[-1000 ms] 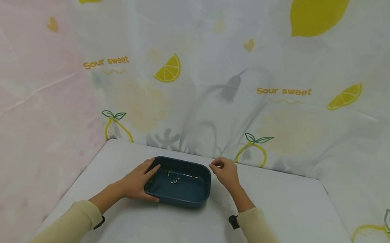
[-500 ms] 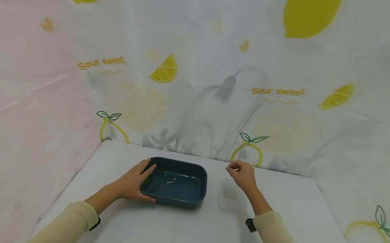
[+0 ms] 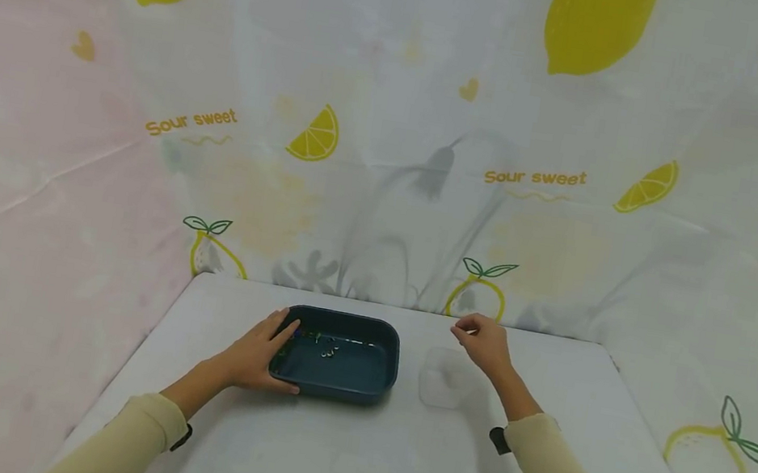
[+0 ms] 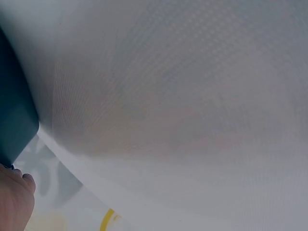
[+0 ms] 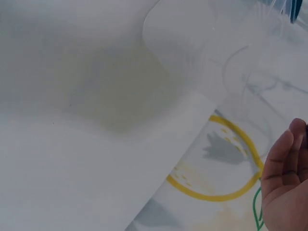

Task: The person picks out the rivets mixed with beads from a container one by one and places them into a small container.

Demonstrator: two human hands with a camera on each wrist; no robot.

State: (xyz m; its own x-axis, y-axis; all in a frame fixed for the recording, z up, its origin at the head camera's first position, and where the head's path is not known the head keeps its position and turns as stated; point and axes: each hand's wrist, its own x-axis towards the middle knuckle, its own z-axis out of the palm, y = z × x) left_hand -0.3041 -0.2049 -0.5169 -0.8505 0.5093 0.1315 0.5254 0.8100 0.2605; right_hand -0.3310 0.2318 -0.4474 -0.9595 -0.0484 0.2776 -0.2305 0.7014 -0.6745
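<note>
A dark blue rectangular dish [image 3: 356,392] sits on the white table. My left hand [image 3: 254,353] grips its left end, fingers over the rim and thumb along the front wall. Inside lie several small shiny ring-like pieces [image 3: 329,352], with small green and dark bits along the left side, too small to name. To the right stands a clear square plastic container [image 3: 433,389]. Above its back right part is my right hand [image 3: 488,351], thumb and fingertips drawn together. Whether something small is pinched there cannot be made out; the right wrist view shows only part of the hand.
The white tabletop [image 3: 315,464] reaches back to a hanging cloth [image 3: 382,212] printed with lemons, which also closes off both sides. The clear container is hard to see against the white surface.
My right hand has moved right, from beside the dish's back right corner to above the clear container, which has come into sight. My left hand keeps hold of the dish.
</note>
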